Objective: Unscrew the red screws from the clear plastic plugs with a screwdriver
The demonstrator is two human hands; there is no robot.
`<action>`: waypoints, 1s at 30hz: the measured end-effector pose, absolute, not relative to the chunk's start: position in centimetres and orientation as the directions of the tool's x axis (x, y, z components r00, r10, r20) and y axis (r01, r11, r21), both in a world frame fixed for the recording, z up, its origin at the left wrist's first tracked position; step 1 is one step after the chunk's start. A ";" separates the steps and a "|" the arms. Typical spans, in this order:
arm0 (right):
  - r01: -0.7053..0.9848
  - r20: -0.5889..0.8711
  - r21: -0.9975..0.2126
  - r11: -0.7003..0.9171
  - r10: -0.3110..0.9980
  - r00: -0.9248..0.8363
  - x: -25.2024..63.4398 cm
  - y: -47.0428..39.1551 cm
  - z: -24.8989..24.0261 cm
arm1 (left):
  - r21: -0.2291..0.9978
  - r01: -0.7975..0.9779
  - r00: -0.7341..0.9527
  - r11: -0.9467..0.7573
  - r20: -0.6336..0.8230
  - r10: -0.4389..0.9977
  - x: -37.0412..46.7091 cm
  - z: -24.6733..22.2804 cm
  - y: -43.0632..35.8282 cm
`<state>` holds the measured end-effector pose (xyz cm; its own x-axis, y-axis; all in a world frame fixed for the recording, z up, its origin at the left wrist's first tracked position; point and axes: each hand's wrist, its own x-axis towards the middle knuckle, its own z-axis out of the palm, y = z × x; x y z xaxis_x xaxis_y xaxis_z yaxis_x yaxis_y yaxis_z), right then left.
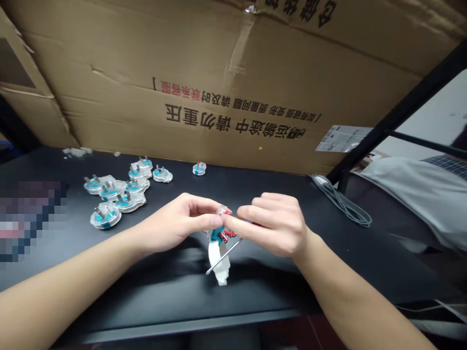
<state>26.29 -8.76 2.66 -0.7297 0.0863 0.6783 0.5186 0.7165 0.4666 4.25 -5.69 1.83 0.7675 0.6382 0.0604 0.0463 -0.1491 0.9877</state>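
Observation:
Just right of the middle of the black table, my left hand (184,221) pinches a clear and turquoise plug piece (216,234) between thumb and fingers. Several small red parts (228,235) show on its right side. A white curved piece (219,267) hangs below it. My right hand (273,223) is closed around a thin metal screwdriver (223,256), whose shaft slants down to the left across the white piece. Its index finger reaches to the plug piece beside my left thumb. The screwdriver's handle is mostly hidden by my fingers.
Several clear and turquoise plugs (105,215) lie at the left, and one small plug (199,168) stands farther back. Small clear bits (78,152) lie at the back left. A coiled grey cable (343,201) is at the right. A large cardboard sheet (219,63) stands behind the table (175,306).

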 end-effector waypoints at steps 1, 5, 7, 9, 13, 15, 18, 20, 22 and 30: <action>0.525 0.694 0.461 0.715 0.078 -0.715 26.3 -8.8 2.5 | 0.989 0.037 0.764 -0.141 0.063 0.642 4.3 1.8 -5.7; 0.555 0.797 0.346 0.756 0.075 -0.600 25.9 -8.7 1.7 | 0.993 -0.027 0.768 -0.112 0.092 0.634 4.3 1.7 -5.9; 0.555 0.831 0.268 0.787 0.103 -0.547 25.6 -8.8 1.3 | 0.994 -0.045 0.768 -0.100 0.098 0.633 4.4 1.7 -6.0; 0.546 0.852 0.198 0.814 0.133 -0.506 25.3 -8.9 1.0 | 0.995 -0.054 0.763 -0.087 0.097 0.639 4.4 1.7 -6.0; 0.548 0.879 0.126 0.827 0.162 -0.448 24.6 -9.0 1.0 | 0.995 -0.078 0.754 -0.063 0.100 0.650 4.5 1.6 -6.1; 0.553 0.884 0.120 0.825 0.164 -0.437 24.3 -9.1 1.0 | 0.994 -0.090 0.745 -0.058 0.106 0.658 4.5 1.6 -6.2; 0.555 0.896 0.099 0.826 0.169 -0.412 24.1 -9.2 1.0 | 0.996 -0.083 0.745 -0.044 0.092 0.661 4.5 1.5 -6.3; 0.561 0.901 0.084 0.823 0.178 -0.395 24.1 -9.2 0.9 | 0.996 -0.076 0.747 -0.037 0.082 0.660 4.6 1.4 -6.4; 0.564 0.896 0.088 0.821 0.182 -0.405 24.2 -9.2 0.9 | 0.996 -0.078 0.744 -0.038 0.083 0.663 4.6 1.4 -6.4; 0.563 0.877 0.106 0.820 0.190 -0.442 24.3 -9.3 1.2 | 0.995 -0.088 0.714 -0.042 0.092 0.694 4.6 1.8 -6.4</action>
<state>24.25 -9.34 1.16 -0.4417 0.1900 0.8768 0.5632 0.8195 0.1061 4.60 -6.42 1.76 0.7136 0.6945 0.0923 -0.0879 -0.0419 0.9952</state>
